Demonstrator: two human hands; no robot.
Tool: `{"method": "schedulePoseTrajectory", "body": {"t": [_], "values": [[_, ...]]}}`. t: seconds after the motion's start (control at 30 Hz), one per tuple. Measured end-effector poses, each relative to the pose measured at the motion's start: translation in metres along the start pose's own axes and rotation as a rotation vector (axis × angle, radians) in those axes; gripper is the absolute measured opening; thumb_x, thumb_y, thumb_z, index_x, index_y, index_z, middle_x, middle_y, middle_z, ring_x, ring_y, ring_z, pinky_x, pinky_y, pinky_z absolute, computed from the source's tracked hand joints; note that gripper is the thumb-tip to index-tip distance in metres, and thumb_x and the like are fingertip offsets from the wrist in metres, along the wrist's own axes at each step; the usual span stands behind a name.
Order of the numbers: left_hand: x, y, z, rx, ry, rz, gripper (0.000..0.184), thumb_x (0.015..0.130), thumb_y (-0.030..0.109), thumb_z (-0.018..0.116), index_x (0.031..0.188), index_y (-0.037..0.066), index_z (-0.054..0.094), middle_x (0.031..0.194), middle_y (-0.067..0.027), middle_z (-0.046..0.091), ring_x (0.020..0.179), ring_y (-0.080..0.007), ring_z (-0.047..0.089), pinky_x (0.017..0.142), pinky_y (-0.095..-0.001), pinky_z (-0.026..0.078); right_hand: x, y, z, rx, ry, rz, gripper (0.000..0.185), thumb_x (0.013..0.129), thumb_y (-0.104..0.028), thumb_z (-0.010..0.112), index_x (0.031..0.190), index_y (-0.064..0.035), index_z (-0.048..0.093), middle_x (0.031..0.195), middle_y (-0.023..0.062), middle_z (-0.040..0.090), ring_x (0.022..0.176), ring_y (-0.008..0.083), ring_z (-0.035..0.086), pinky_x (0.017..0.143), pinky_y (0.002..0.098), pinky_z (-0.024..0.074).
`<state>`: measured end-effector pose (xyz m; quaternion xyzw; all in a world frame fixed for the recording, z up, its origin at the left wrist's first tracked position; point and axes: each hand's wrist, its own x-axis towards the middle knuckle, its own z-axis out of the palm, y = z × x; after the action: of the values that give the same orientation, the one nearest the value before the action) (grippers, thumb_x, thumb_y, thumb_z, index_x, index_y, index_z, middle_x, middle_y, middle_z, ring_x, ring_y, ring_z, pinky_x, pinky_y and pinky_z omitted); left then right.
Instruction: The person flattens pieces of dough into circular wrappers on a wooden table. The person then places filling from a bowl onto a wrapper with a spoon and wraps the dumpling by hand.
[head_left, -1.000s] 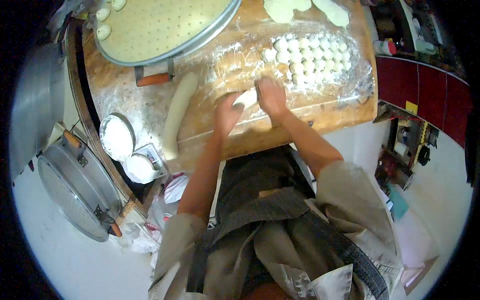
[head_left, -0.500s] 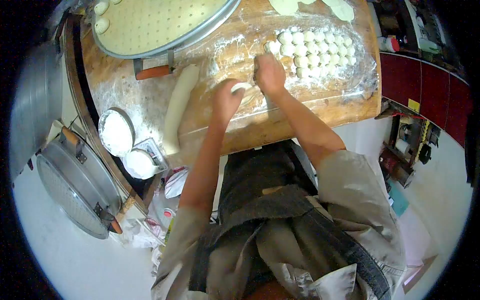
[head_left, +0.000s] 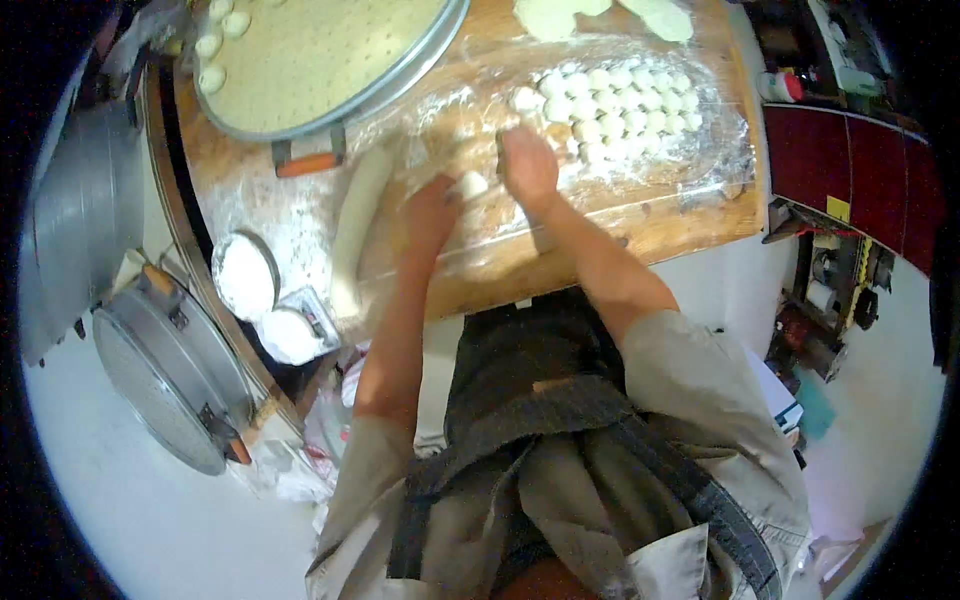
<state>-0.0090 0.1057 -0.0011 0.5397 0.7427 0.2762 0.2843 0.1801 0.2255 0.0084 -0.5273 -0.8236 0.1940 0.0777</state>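
Note:
My left hand (head_left: 432, 212) is over the floured board, slightly blurred, its fingers curled against a small white piece of dough (head_left: 471, 185). Just to the right, my right hand (head_left: 528, 168) is closed low over the wood. A dark edge shows at its left side, but what it grips is hidden. Beyond that hand, several small dough balls (head_left: 610, 108) sit close together in rows on loose flour. A long, thick dough roll (head_left: 358, 230) lies to the left of my left hand.
A large round steamer tray (head_left: 330, 70) with several dough balls stands at the far left. Nearer are a bowl of flour (head_left: 245, 275) and a small scale (head_left: 318, 318) with a white dish. Flat dough sheets (head_left: 655, 18) lie at the back. Another steamer (head_left: 170, 370) leans below the table.
The left hand has turned and shifted slightly left and down, with the dough at its fingertips. The right hand stays closed nearby. The whole view has shifted a little.

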Motion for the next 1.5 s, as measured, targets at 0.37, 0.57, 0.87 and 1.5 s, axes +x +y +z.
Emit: {"method": "schedulePoseTrajectory", "body": {"t": [0.37,0.57,0.87,1.5], "values": [[0.087,0.152,0.073,-0.339,-0.059,0.059,0.058,0.088,0.029,0.074,0.136,0.0,0.058,0.117,-0.0248,0.069,0.106,-0.0396,0.068,0.096,-0.049,0.053,-0.084,0.035,-0.012,0.167,-0.114,-0.01,0.013,0.087,-0.008,0.059,0.097,-0.0068,0.068,0.091,0.0161,0.065,0.09,0.035,0.064,0.076,0.0473,0.0502],[0.119,0.133,0.074,0.191,0.113,0.047,0.063,0.086,0.029,0.076,0.138,0.0,0.056,0.13,-0.0233,0.061,0.122,-0.0402,0.058,0.105,-0.0476,0.047,-0.109,0.053,0.049,0.0,0.271,-0.223,0.037,0.089,-0.011,0.058,0.125,-0.0121,0.063,0.12,0.0138,0.068,0.11,0.0344,0.063,0.096,0.0494,0.0475],[0.069,0.089,0.06,0.194,-0.113,0.057,0.051,0.081,0.026,0.077,0.123,0.001,0.061,0.116,-0.0212,0.062,0.113,-0.0421,0.058,0.099,-0.0515,0.047,-0.099,0.056,0.048,0.007,-0.128,-0.129,0.032,0.091,-0.018,0.057,0.122,-0.014,0.064,0.113,0.0114,0.066,0.108,0.0298,0.062,0.095,0.0482,0.0475],[0.02,0.034,0.066,0.135,0.069,0.025,0.041,0.089,0.022,0.068,0.127,0.008,0.065,0.138,-0.0223,0.06,0.132,-0.0425,0.051,0.111,-0.0576,0.039,-0.094,0.052,-0.004,0.006,0.104,-0.344,0.007,0.087,-0.011,0.058,0.088,-0.0076,0.064,0.087,0.0127,0.058,0.086,0.0318,0.058,0.076,0.0461,0.0449]]}}
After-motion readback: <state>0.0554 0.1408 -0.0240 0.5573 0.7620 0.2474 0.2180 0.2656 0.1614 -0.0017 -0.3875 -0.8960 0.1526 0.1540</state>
